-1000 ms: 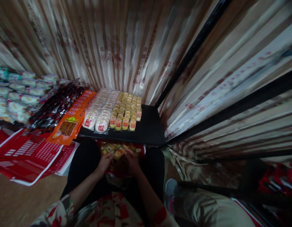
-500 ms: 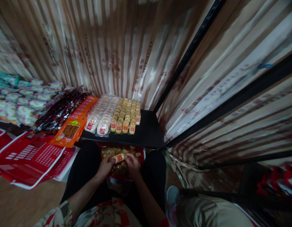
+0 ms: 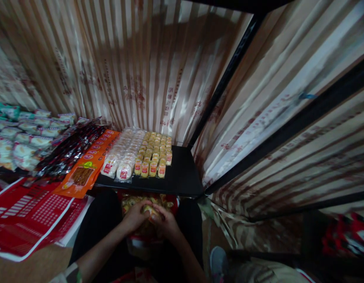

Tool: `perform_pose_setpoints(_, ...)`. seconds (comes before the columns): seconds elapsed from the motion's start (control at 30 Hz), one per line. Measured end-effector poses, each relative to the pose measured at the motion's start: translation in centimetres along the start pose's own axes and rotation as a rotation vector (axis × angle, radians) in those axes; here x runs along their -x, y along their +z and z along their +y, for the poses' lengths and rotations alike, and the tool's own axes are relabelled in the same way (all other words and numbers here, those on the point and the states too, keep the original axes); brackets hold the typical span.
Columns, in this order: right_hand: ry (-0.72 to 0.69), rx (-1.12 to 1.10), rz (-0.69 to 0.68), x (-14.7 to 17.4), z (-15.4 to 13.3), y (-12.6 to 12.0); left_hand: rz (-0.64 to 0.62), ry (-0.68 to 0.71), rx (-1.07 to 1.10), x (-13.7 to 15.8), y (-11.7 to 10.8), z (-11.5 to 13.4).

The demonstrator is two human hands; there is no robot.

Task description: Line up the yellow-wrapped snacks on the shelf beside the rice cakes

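Note:
Between my knees, my left hand and my right hand close together around a small yellow snack packet. Fingers cover part of it. Below them, a red box holds many loose yellow-wrapped packets. On the black shelf ahead, similar yellow packets stand in rows with red labels facing me. Left of these rows lie clear-wrapped round white snacks.
An orange pretzel-stick bag, dark glossy packets and white packets fill the shelf's left side. A red basket stands at left. Another person's shoe is at lower right. Black posts flank the striped curtain.
My hands have come closer together around the packet, which was held out flat between them with its label showing. The view has tilted up slightly and shifted right.

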State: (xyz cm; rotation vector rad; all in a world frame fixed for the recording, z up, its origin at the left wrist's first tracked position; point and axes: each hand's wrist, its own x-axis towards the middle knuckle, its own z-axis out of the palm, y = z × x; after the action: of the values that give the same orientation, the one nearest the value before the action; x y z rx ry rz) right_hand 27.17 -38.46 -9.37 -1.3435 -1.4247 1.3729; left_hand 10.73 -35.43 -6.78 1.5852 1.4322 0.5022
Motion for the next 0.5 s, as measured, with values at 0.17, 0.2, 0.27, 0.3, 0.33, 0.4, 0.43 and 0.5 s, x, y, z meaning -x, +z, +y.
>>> perform_pose_setpoints(0.17, -0.036, -0.027, -0.010, 0.0, -2.1, -2.1, 0.056, 0.012, 0.056, -1.0, 0.4, 2.9)
perform_pose_setpoints(0.2, -0.041, -0.029, 0.034, -0.2, -2.3, -2.5, 0.084, 0.019, 0.080, -1.3, 0.7, 3.5)
perform_pose_setpoints(0.27, -0.038, -0.038, 0.159, -0.8, -2.5, -3.3, 0.143, 0.038, 0.144, -1.9, 1.3, 4.4)
perform_pose_setpoints(0.3, -0.039, -0.051, 0.223, -1.2, -2.4, -3.7, 0.169, 0.053, 0.180, -2.2, 1.6, 4.8)
perform_pose_setpoints(0.33, -0.042, -0.073, 0.288, -1.7, -2.4, -4.0, 0.192, 0.071, 0.217, -2.5, 2.0, 5.2)
perform_pose_setpoints(0.4, -0.035, -0.137, 0.416, -2.7, -2.1, -4.8, 0.221, 0.108, 0.278, -3.2, 2.8, 6.0)
perform_pose_setpoints(0.43, -0.025, -0.172, 0.474, -3.2, -2.0, -5.2, 0.229, 0.130, 0.295, -3.5, 3.1, 6.5)
perform_pose_setpoints(0.5, -0.012, -0.216, 0.565, -4.3, -1.8, -5.8, 0.217, 0.174, 0.290, -4.1, 3.6, 7.5)
